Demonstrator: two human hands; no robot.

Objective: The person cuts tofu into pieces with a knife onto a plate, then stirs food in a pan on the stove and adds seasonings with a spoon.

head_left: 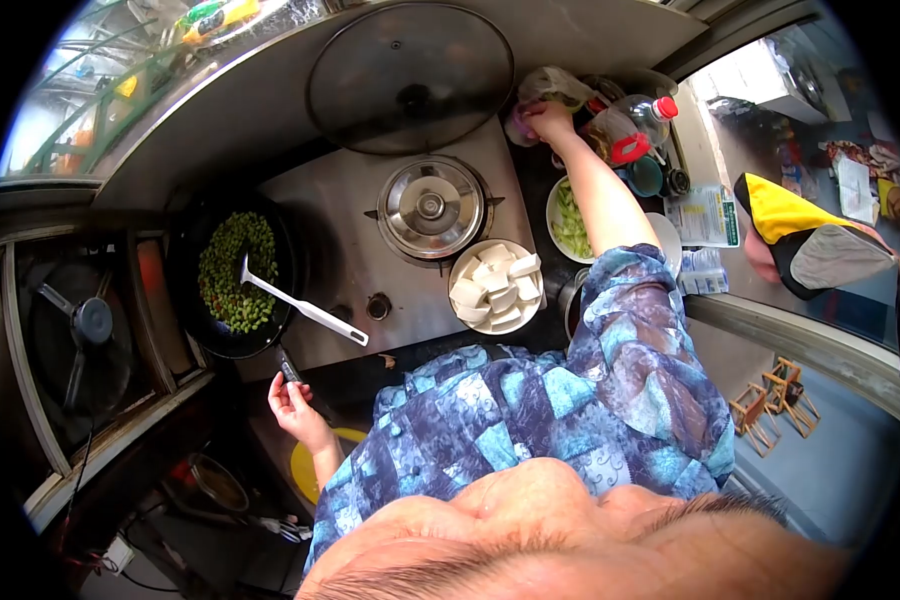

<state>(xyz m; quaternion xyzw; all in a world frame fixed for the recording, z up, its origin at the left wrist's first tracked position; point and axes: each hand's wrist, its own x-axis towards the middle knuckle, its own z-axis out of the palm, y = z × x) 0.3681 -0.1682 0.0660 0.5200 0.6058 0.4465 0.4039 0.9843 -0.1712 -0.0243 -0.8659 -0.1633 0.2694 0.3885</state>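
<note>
My left hand [300, 412] has its fingers and thumb around the end of the handle [288, 366] of a black frying pan [182, 300]. Chopped green vegetable pieces [236, 260] fill the pan, and a white-handled spatula [305, 310] leans in them. At the back right of the counter, my right hand [550, 121] is closed at a purple plastic bag [519, 127], its fingertips partly hidden. Beside it lies a clear plastic bag [555, 85]. Below my right forearm stands a bowl of sliced light-green vegetable [568, 222].
A lidded steel pot [431, 207] sits on the right burner. White tofu-like chunks [496, 288] heap a bowl in front of it. A large glass lid [410, 80] leans against the back wall. A red-capped bottle [655, 115] stands at right; another person [810, 235] is beyond the window.
</note>
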